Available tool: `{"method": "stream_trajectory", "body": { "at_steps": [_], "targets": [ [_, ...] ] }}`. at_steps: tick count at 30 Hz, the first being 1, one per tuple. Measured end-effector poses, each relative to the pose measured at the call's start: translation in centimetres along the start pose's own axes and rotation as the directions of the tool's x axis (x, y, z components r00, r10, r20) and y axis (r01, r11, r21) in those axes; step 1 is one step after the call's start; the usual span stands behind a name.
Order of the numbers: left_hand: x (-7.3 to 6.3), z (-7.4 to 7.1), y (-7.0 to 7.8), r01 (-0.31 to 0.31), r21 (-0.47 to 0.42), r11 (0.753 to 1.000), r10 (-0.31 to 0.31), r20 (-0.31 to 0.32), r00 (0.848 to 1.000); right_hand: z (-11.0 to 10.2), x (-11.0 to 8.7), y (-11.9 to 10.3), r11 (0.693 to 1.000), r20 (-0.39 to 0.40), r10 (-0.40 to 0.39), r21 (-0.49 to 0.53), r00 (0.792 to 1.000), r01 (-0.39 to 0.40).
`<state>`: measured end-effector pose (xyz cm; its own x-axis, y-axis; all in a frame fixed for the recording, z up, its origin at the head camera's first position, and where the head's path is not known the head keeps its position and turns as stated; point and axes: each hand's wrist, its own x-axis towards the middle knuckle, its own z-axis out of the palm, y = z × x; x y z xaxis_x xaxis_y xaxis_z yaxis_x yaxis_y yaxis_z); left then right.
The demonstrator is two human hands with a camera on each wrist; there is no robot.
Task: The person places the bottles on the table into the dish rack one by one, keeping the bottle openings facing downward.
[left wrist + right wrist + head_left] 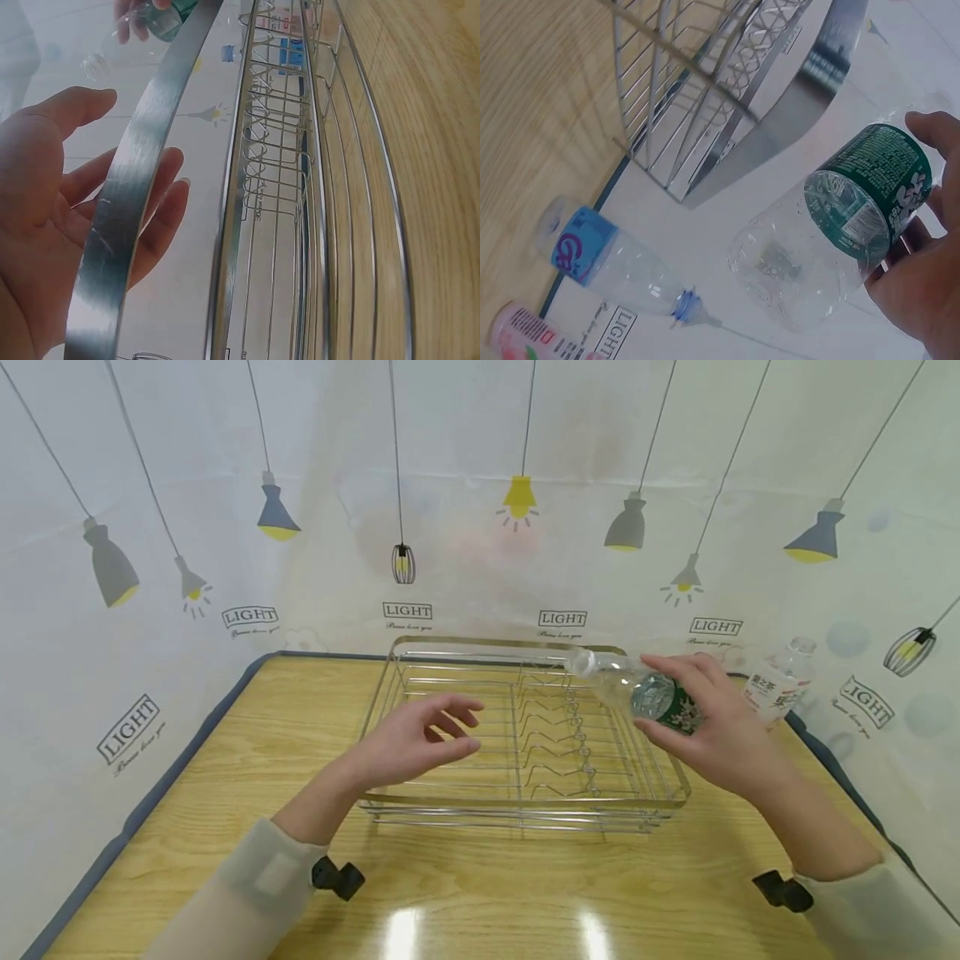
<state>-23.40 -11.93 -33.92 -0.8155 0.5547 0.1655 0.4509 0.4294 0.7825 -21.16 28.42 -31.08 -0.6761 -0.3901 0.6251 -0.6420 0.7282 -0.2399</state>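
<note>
My right hand point(723, 731) grips a clear plastic bottle point(611, 677) with a green label. The bottle lies on its side in the air, its neck pointing left over the right part of a metal wire dish rack point(525, 801). In the right wrist view, the fingers and thumb wrap round the bottle's green label point(874, 180). My left hand point(408, 739) hovers over the left part of the rack, holding nothing, with its fingers loosely bent. Seen from the left wrist, the rack's flat metal rim point(124, 202) crosses in front of that hand.
A bottle with a white label point(776, 685) stands behind my right hand. The right wrist view also has a blue-labelled bottle point(622, 259) with a blue cap or neck ring, and a pink-labelled container point(529, 334). A lamp-printed sheet point(465, 510) borders the wooden table point(225, 777).
</note>
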Motion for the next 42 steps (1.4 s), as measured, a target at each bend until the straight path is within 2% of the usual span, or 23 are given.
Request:
{"method": "stream_trajectory", "body": {
  "at_steps": [9, 13, 20, 30, 35, 42],
  "targets": [
    [1.1, 0.0, 0.1, 0.04, -0.076, 0.996, -0.038, 0.021, 0.999, 2.6, 1.3, -2.2, 0.988, 0.077, -0.146, -0.033, 0.986, 0.148],
    [1.3, 0.2, 0.3, 0.057, -0.093, 0.994, -0.054, 0.03, 0.998, 3.7, 1.7, -3.1, 0.985, 0.147, -0.164, -0.037, 0.976, 0.171],
    [1.9, 0.7, 0.9, 0.034, -0.078, 0.996, -0.032, 0.026, 0.999, 4.6, 2.4, -4.8, 0.986, 0.238, -0.153, -0.034, 0.959, 0.165],
    [2.4, 1.5, 1.6, 0.047, -0.078, 0.996, -0.042, 0.064, 0.997, 5.7, 3.1, -5.9, 0.956, 0.22, -0.256, -0.085, 0.941, 0.28],
    [2.4, 1.8, 1.6, 0.063, -0.094, 0.994, -0.056, 0.077, 0.995, 5.9, 3.1, -6.1, 0.955, 0.226, -0.256, -0.09, 0.94, 0.282],
    [2.2, 1.7, 1.6, 0.035, -0.036, 0.999, -0.033, 0.055, 0.998, 6.1, 3.1, -6.2, 0.951, 0.22, -0.276, -0.082, 0.936, 0.3]
  ]
}}
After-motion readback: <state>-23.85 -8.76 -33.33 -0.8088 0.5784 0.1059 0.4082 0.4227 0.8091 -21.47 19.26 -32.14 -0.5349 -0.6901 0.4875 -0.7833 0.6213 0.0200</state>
